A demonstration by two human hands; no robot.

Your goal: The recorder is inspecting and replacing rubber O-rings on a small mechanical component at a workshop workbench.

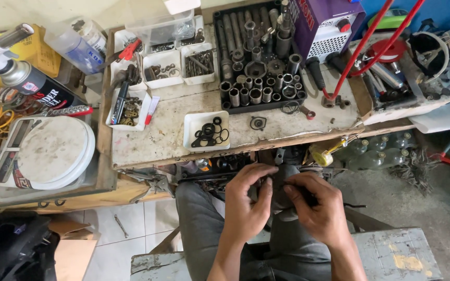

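Both hands, left hand point(246, 200) and right hand point(316, 205), close their grip on a small dark part point(279, 183) above the person's lap, apparently fitting or turning it. Next likely needs a steady twist. Beyond, the table point(167, 138) carries a tray of black rings point(207, 130) and a socket set point(259, 57).

This is a repair workshop, cluttered and well used. A worn, stained table point(173, 130) carries a black tray of sockets point(259, 57) in many sizes, white trays of screws and washers point(183, 62), and a small white tray of black rubber rings point(207, 130). A purple welding machine point(324, 23) with red cables point(363, 47) stands at the back (its vents face the table). A spray can point(32, 83), a weighing scale point(40, 151) and loose tools on the tiled floor point(115, 218) add to it.
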